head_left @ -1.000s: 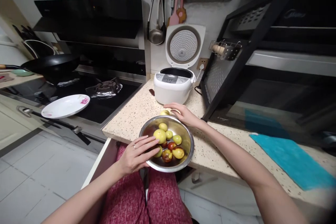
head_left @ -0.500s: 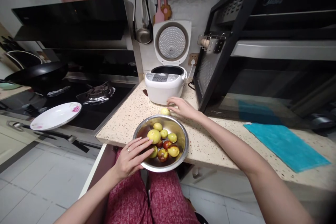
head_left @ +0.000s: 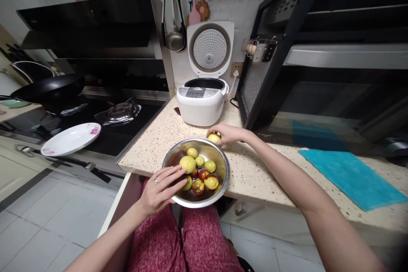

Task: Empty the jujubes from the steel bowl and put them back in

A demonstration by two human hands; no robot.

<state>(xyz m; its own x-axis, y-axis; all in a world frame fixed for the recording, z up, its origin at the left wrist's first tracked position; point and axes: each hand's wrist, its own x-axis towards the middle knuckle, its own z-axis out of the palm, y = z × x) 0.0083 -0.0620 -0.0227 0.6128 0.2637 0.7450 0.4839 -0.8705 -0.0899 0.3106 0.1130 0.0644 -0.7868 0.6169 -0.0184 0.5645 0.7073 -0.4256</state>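
Note:
A stainless steel bowl (head_left: 224,178) stands at the front of the counter, its near rim reaching past the edge. Inside lie several jujubes, such as a yellow-green jujube (head_left: 187,164) and a mottled red-brown jujube (head_left: 198,187). My left hand (head_left: 161,190) grips the bowl's left rim, its fingers reaching over the fruit; part of the thumb is hidden. Just beyond the far right rim, my right hand (head_left: 225,133) is closed around a yellow jujube (head_left: 213,137), held close to the countertop.
Behind the bowl stands a white rice cooker (head_left: 200,108) with its lid up. A teal cloth (head_left: 353,178) lies on the right of the counter, beside a dark oven (head_left: 334,106). At left, a white plate (head_left: 72,139) overhangs the stove, near a black wok (head_left: 47,87).
My right hand has taken hold of the yellow jujube on the counter and shifted it slightly right, towards the bowl's far right rim. My left hand stays at the bowl.

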